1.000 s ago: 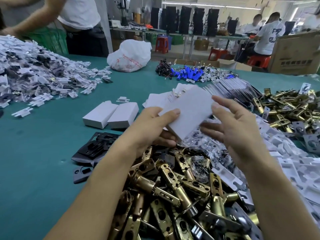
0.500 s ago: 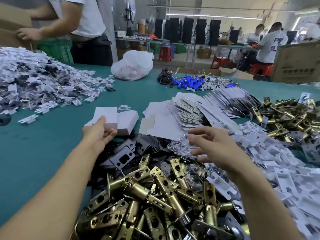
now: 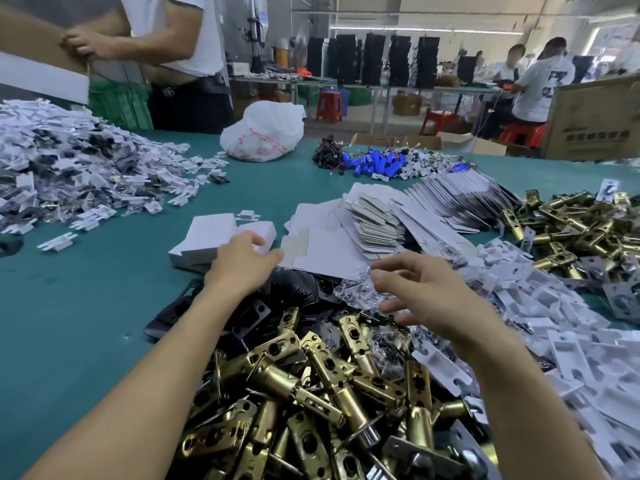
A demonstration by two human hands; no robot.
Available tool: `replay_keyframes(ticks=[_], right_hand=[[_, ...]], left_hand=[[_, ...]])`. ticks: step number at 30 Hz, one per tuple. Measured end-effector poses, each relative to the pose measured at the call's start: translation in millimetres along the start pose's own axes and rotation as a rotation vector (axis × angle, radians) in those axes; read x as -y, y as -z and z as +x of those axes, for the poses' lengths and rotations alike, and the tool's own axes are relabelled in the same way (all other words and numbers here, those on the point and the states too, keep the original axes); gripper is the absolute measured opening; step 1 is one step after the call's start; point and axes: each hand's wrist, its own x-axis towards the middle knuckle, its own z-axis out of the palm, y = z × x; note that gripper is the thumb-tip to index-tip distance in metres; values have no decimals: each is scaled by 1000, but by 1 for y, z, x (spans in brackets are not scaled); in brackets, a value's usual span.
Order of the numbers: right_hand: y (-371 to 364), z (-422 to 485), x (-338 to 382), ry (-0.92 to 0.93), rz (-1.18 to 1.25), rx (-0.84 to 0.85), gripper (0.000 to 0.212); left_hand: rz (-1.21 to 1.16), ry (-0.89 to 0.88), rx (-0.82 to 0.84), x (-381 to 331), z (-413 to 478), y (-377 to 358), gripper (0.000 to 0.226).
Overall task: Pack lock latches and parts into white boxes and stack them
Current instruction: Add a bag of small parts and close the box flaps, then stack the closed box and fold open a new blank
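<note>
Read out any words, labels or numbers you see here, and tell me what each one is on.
White plastic bag: red print, too blurred to read.
Cardboard box: dark characters, too blurred to read.
White T-shirt: blue letters, partly hidden, not legible.
No text reads clearly.

Teal table [image 3: 86, 306], holding:
- brass latches [image 3: 311, 393], heaped at the near edge
- second brass heap [image 3: 571, 230], right
- black plates [image 3: 173, 313]
- closed white boxes [image 3: 211, 233]
- flat box blanks [image 3: 450, 199], fanned mid-table
- white plastic inserts [image 3: 554, 323]
- bagged parts [image 3: 69, 168], left
- white bag [image 3: 263, 133] and blue cylinders [image 3: 374, 164], far side
</note>
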Motion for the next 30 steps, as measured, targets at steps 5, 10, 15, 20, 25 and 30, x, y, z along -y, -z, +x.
replay_keyframes(ticks=[5, 10, 15, 20, 25, 30], right_hand=[[1, 0, 0, 9, 0, 7, 16], [1, 2, -2, 10, -9, 15, 16], [1, 2, -3, 34, 9, -9, 15], [5, 3, -4, 146, -4, -97, 16], [3, 4, -4, 224, -104, -144, 45], [3, 4, -1, 388, -169, -271, 45]], left_hand=[[109, -40, 88, -14, 2, -21, 38], [8, -81, -76, -27, -2, -21, 20], [-406, -273, -203, -47, -33, -19, 9], [-818, -280, -225, -54, -62, -5, 16], [-993, -294, -132, -60, -72, 1, 11], [-1033, -374, -8, -64, -77, -3, 12]])
